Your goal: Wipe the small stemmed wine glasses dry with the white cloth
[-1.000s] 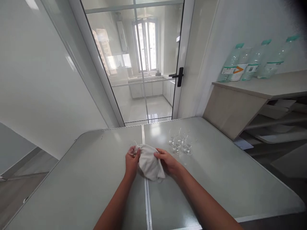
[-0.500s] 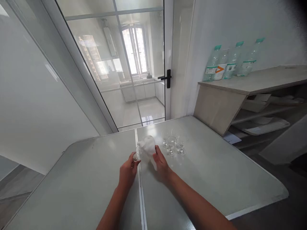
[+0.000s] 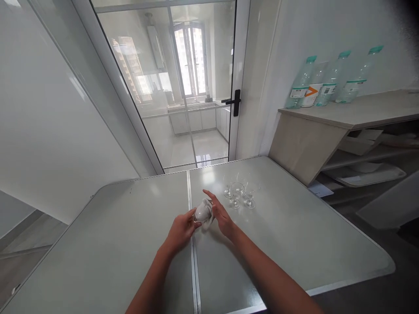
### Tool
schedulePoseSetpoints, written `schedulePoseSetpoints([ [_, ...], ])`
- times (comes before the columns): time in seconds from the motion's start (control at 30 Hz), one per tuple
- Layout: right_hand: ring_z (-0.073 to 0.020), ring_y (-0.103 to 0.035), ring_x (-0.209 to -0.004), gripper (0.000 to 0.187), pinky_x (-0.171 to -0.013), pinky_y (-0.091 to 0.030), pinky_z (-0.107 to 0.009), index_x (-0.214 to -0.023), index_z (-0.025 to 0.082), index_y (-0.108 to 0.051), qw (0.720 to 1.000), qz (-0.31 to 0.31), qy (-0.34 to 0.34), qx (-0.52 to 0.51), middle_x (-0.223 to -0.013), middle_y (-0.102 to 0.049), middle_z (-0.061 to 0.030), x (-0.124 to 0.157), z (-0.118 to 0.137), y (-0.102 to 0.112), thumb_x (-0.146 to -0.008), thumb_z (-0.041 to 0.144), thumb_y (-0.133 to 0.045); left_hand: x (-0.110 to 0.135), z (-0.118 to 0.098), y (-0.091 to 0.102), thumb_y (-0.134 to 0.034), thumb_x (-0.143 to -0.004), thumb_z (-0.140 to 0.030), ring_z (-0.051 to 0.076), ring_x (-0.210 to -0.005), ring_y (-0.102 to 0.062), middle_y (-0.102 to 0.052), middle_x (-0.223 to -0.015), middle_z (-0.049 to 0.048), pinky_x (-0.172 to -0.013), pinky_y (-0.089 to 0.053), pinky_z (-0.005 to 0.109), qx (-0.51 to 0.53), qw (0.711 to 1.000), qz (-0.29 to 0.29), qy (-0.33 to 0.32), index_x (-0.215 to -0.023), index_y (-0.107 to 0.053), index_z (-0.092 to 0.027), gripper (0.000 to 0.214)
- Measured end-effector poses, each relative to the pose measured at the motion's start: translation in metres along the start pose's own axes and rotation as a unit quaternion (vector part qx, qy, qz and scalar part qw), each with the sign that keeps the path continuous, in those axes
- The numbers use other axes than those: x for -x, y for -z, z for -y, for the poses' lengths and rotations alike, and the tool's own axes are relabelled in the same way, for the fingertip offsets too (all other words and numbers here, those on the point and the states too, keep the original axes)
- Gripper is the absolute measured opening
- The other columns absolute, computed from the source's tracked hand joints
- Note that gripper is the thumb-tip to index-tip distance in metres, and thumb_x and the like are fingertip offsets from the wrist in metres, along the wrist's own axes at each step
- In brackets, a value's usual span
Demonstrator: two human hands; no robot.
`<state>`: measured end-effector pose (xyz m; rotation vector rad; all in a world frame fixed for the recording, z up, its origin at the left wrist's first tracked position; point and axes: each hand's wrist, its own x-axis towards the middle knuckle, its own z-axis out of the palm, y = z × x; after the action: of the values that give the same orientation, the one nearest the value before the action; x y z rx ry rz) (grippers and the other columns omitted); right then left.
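Observation:
My left hand (image 3: 186,224) is closed around the stem end of a clear wine glass (image 3: 199,213), tilted on its side just above the table's centre seam. A white cloth (image 3: 209,220) is bunched at the glass's mouth, and white shows through the bowl. On the cloth's right side is my right hand (image 3: 221,216), gripping it against the mouth with a finger stretched upward. Part of the cloth is hidden behind that hand. Several clear stemmed glasses (image 3: 237,189) stand close together on the table, right of and beyond my hands.
The pale table (image 3: 294,244) has a metal-edged seam down its middle. At the back right, several plastic bottles (image 3: 327,85) stand on a wooden cabinet (image 3: 304,144) with open shelves. A glass door (image 3: 153,87) with a black handle (image 3: 236,103) is beyond the table.
The white cloth, earlier draped loosely over the glass, is now bunched at its mouth and partly within the bowl. My right hand's fingers have stretched out. The view has shifted slightly.

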<state>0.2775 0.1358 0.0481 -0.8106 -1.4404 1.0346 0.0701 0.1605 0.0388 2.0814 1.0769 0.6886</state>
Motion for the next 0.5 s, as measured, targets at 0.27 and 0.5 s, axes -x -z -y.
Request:
schedulePoseSetpoints([
  [0.27, -0.0167, -0.04, -0.063, 0.06, -0.062, -0.035, -0.03, -0.135, 0.023, -0.056, 0.996, -0.026, -0.013, -0.081, -0.074, -0.047, 0.0004, 0.003, 0.005, -0.002, -0.099, 0.067, -0.036, -0.002, -0.006, 0.006, -0.07, -0.085, -0.05, 0.004, -0.045, -0.012, -0.029, -0.055, -0.0112, -0.045, -0.018, 0.02, 0.421, 0.867, 0.201, 0.176, -0.087, -0.058, -0.016, 0.036],
  [0.5, -0.0167, -0.047, -0.07, 0.047, -0.068, -0.039, -0.029, -0.121, 0.024, -0.056, 0.991, -0.033, -0.076, -0.11, -0.079, -0.054, 0.0002, -0.007, 0.005, -0.005, -0.099, 0.063, -0.043, 0.001, -0.007, -0.004, -0.057, -0.094, -0.043, 0.013, -0.054, -0.047, -0.051, -0.057, -0.0029, -0.057, -0.03, 0.023, -0.073, 0.997, -0.019, 0.02, -0.122, -0.067, -0.015, 0.04],
])
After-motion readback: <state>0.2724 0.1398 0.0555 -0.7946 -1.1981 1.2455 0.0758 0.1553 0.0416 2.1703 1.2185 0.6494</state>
